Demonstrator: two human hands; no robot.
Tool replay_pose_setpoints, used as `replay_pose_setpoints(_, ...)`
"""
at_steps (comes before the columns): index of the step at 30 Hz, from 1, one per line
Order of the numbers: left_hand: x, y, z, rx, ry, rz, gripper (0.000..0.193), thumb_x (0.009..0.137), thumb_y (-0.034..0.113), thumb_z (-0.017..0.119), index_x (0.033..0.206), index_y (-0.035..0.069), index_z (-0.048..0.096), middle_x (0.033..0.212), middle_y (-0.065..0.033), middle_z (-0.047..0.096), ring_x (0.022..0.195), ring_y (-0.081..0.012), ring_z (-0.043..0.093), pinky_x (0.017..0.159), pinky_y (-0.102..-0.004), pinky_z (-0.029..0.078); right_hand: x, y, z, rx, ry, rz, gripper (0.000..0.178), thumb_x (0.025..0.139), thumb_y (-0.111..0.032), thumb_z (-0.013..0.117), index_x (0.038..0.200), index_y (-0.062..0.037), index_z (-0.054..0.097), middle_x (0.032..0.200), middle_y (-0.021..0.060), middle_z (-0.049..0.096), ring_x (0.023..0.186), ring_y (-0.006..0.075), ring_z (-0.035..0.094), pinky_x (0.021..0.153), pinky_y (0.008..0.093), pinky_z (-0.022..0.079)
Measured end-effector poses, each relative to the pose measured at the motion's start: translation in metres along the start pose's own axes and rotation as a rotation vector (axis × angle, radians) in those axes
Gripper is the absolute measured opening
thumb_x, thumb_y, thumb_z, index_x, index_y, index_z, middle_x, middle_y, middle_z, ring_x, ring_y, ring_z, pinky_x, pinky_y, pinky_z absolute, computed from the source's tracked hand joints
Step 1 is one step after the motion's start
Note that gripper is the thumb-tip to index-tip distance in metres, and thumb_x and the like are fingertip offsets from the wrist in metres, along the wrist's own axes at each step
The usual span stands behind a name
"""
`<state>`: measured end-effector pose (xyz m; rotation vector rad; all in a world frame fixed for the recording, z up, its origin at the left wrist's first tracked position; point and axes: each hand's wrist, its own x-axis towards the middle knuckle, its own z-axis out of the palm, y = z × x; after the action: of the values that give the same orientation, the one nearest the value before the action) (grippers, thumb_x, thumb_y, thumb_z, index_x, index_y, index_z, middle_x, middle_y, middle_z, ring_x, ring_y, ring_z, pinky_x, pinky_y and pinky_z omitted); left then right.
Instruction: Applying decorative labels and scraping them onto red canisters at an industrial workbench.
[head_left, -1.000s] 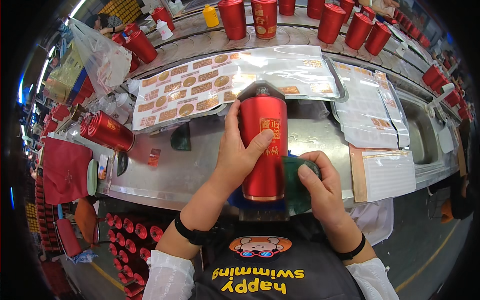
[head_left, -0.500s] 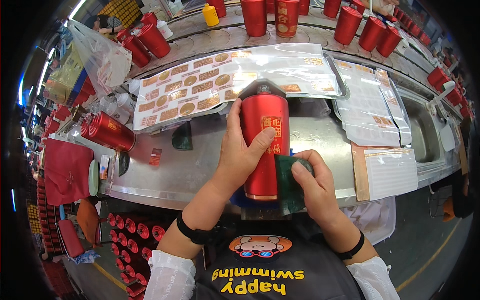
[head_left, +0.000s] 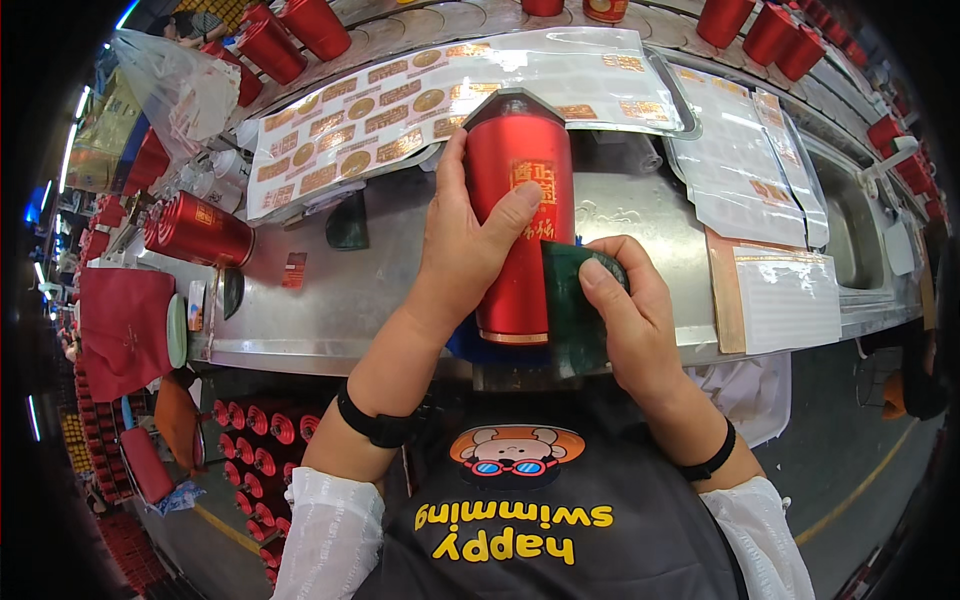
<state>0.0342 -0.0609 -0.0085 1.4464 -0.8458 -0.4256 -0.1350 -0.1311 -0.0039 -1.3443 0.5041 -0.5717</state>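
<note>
Bottle first: the red bottle (head_left: 518, 275) lies in front of the person, neck away, base toward the body, a grey holder (head_left: 541, 106) at its neck and blue material (head_left: 466, 343) under its base, on the metal surface (head_left: 650, 225). The left hand (head_left: 475, 240) wraps its left side, thumb over the lower part of the gold label (head_left: 543, 172). The right hand (head_left: 640, 310) pinches a green flexible sheet (head_left: 572, 305) between thumb and fingers, its edge along the bottle's right side. Good practice, as judged here: brace firmly with the left, lay the sheet's edge flat to the curve, press evenly (a tipped corner could scratch the red finish), and spare the gold lettering.
</note>
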Motion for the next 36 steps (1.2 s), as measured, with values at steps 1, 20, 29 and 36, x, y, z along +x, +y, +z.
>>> replay_pose_setpoints(1,0.0,0.002,0.001,0.001,0.0,0.0,0.089,0.085,0.033,0.072,0.143,-0.013,0.022,0.129,-0.0252,0.053,0.116,-0.027,0.057,0.099,-0.0351,0.044,0.0,0.001,0.0,0.013,-0.002,0.0,0.023,0.096,-0.02,0.055,0.106,0.0007,0.053,0.083,0.0008,0.058,0.076,0.0052,0.05,0.067,0.0221,0.043)
replay_pose_setpoints(20,0.002,0.011,-0.004,0.089,-0.051,-0.065,0.09,0.085,0.031,0.071,0.147,-0.009,0.019,0.144,-0.0228,0.037,0.133,-0.0257,0.038,0.111,-0.0354,0.03,-0.004,-0.002,-0.004,0.044,-0.013,0.031,0.02,0.097,-0.018,0.054,0.105,0.0,0.053,0.085,0.001,0.059,0.077,0.0053,0.051,0.068,0.0228,0.044)
replay_pose_setpoints(29,0.006,0.007,-0.005,0.184,-0.033,0.007,0.093,0.084,0.037,0.072,0.146,-0.009,0.021,0.136,-0.0271,0.044,0.124,-0.0318,0.049,0.104,-0.0388,0.04,0.002,-0.004,-0.002,-0.033,-0.012,0.0,0.022,0.096,-0.019,0.056,0.105,0.001,0.054,0.083,0.0023,0.059,0.077,0.0067,0.051,0.069,0.0241,0.044)
replay_pose_setpoints(36,0.003,0.005,-0.006,0.205,-0.03,0.027,0.092,0.083,0.036,0.072,0.145,-0.009,0.021,0.136,-0.0277,0.044,0.124,-0.0321,0.05,0.103,-0.0392,0.04,0.001,-0.003,-0.001,-0.041,-0.012,0.003,0.022,0.096,-0.019,0.056,0.105,0.0009,0.054,0.082,0.0021,0.059,0.075,0.0067,0.051,0.067,0.0243,0.044)
